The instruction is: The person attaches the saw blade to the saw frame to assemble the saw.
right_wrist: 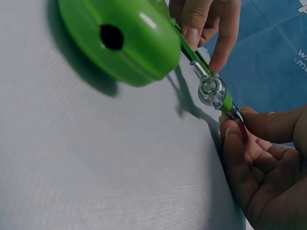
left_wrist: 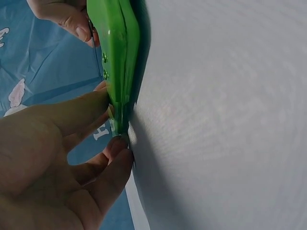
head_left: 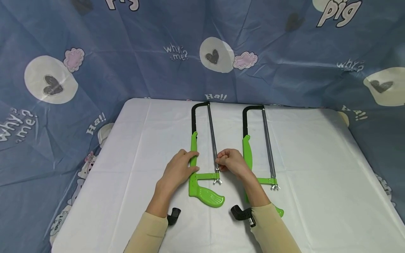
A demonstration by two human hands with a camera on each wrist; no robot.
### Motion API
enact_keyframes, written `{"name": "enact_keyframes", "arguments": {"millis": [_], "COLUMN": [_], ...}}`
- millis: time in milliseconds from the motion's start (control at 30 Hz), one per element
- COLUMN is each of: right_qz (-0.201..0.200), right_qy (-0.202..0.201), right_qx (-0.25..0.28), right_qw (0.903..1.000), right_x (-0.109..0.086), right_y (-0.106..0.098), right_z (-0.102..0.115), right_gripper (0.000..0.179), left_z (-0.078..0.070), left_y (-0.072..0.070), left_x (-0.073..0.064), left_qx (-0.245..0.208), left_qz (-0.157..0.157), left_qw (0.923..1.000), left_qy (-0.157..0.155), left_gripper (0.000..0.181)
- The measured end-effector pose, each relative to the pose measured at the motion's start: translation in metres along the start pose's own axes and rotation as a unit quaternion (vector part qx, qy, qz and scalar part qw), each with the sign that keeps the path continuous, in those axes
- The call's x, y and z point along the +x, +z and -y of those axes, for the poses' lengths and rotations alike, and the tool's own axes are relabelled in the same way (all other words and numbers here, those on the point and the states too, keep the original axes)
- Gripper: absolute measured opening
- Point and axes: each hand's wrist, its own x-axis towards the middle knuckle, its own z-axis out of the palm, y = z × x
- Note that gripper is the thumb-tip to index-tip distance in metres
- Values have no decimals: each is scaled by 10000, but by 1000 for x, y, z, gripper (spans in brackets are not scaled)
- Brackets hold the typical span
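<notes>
Two hacksaws with green handles and black front frames lie side by side. On the left hacksaw, my left hand grips the green frame bar between thumb and fingers. My right hand pinches the lower end of its grey blade, just above the wing nut. The right wrist view shows the thumb and fingertips closed on the blade end beside the shiny wing nut. Under my right forearm lies the second hacksaw, its handle partly hidden.
A white cloth covers the table. Behind and along the sides hangs a blue printed curtain. Black camera mounts sit at both wrists, close over the cloth. The second saw's wing nut is right of my right forearm.
</notes>
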Motion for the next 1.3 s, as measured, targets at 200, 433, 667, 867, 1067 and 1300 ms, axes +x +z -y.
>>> {"name": "enact_keyframes", "arguments": {"millis": [200,433,667,867,1067,1300], "right_qz": [-104,-51,191,253,201,277], "right_qy": [-3,-9,72,-19,-97,-192], "right_qx": [-60,-99,12,-25,-75,-16], "right_qw": [9999,9999,9998,9997,9997,9994], "right_x": [-1,0,-1,-2,-4,-3], "right_y": [3,2,0,1,1,1], "right_z": [0,-1,-1,-1,0,-1], "right_gripper": [11,11,11,11,11,11], "left_z": [0,1,2,2,1,0], "left_y": [0,1,0,0,0,-1], "left_x": [1,1,0,1,0,-1], "left_qx": [24,0,-43,-42,-89,-71], "left_qz": [41,47,32,51,70,71], "left_qw": [10000,10000,10000,10000,9999,9999], "left_qy": [-28,-17,-13,-19,-66,-69], "left_gripper": [50,50,50,50,51,51]}}
